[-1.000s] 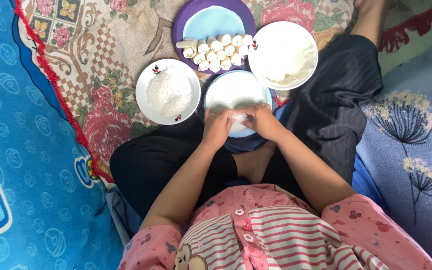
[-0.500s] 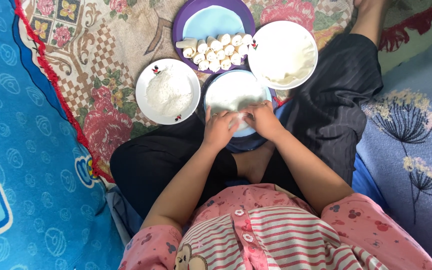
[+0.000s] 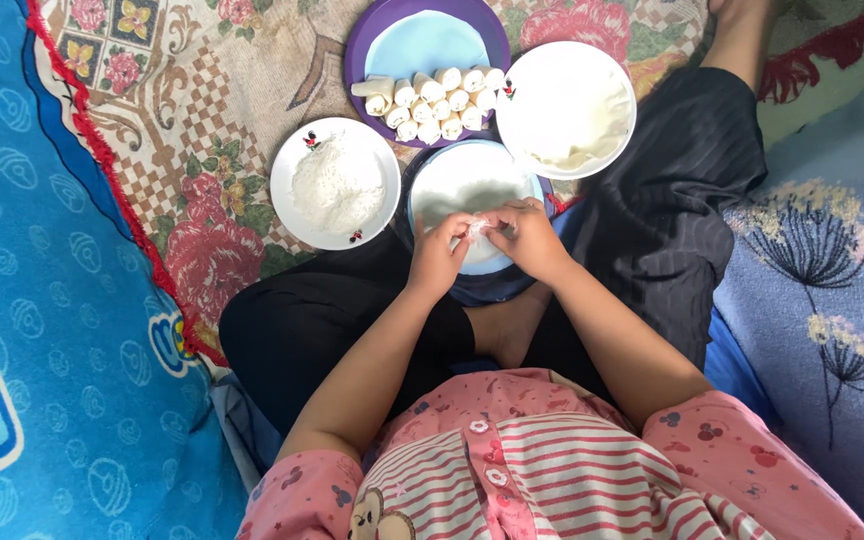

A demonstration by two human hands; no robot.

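My left hand [image 3: 439, 257] and my right hand [image 3: 524, 237] meet over a white plate [image 3: 462, 178] resting on my lap. Both pinch a small pale wrapper roll [image 3: 478, 228] between their fingertips. Beyond it a purple plate [image 3: 367, 52] carries a light blue disc and several finished white rolls [image 3: 434, 97]. To the right sits a white plate of thin wrappers [image 3: 565, 105]. On the left a white plate holds a mound of white shredded filling [image 3: 336, 183].
I sit cross-legged in black trousers [image 3: 652, 210] on a floral rug [image 3: 192, 120]. A blue patterned mat [image 3: 32, 300] lies on the left, and a lavender flowered blanket [image 3: 832, 300] on the right.
Both hands have stayed over the lap plate, with the fingers shifting slightly as they work the small roll. The plates have not moved.
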